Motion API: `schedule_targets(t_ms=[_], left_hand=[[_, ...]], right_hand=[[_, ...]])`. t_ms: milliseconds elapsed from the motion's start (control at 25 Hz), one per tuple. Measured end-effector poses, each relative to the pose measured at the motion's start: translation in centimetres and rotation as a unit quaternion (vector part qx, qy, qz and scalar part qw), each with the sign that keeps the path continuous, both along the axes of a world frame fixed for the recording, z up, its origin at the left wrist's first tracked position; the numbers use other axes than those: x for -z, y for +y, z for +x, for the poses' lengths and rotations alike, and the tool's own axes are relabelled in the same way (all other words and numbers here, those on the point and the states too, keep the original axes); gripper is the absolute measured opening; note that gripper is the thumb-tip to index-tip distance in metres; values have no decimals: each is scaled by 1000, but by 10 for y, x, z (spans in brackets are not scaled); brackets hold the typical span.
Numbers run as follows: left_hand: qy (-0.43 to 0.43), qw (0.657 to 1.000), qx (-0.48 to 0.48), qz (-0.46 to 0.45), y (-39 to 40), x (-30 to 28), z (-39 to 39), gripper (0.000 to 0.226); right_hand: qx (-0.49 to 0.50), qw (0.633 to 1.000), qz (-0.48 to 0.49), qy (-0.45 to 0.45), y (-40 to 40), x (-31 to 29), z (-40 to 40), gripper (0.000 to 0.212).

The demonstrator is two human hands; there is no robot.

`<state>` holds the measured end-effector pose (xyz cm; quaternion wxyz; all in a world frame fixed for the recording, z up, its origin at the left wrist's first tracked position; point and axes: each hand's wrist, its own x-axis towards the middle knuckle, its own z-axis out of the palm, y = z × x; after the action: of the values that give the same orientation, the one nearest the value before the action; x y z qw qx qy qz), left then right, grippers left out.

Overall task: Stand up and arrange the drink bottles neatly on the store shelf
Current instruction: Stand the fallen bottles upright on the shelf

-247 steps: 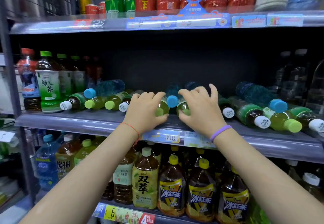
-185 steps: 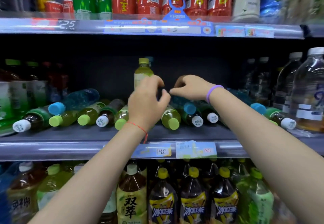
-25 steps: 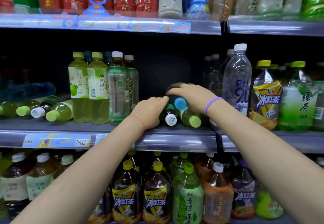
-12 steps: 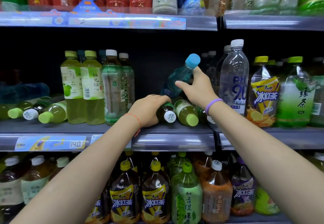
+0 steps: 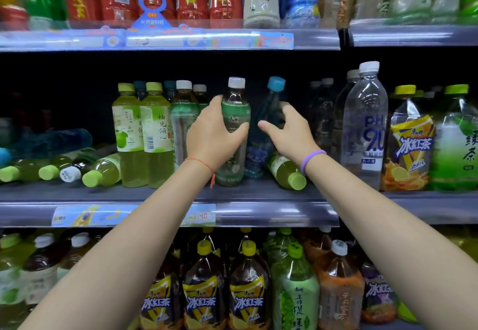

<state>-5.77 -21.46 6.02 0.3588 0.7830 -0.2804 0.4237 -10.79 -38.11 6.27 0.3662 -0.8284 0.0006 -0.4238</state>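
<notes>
The left hand (image 5: pixel 212 135) is grasping an upright white-capped green tea bottle (image 5: pixel 234 112); just beside it, the right hand (image 5: pixel 287 133) is gripping a tilted blue-capped bottle (image 5: pixel 269 107).

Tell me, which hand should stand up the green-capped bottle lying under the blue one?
Probably the right hand: the lying bottle sits just beneath its wrist. The left hand is busy gripping the white-capped bottle.

A white-capped green-label tea bottle (image 5: pixel 235 133) stands upright on the middle shelf (image 5: pixel 258 195), a blue-capped water bottle (image 5: pixel 266 128) leaning just right of it. A yellow-green-capped tea bottle (image 5: pixel 285 172) lies toppled at the blue bottle's right.
</notes>
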Motion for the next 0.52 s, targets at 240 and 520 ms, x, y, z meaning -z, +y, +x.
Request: schedule_targets(t_ms=[240, 520], left_hand=[[-42, 993, -73, 87, 0, 2, 8, 83], [-192, 938, -223, 183, 11, 23, 22, 81]], right_hand=[[18, 998, -40, 43, 26, -12, 18, 46], [22, 988, -50, 144, 31, -17, 40, 62]])
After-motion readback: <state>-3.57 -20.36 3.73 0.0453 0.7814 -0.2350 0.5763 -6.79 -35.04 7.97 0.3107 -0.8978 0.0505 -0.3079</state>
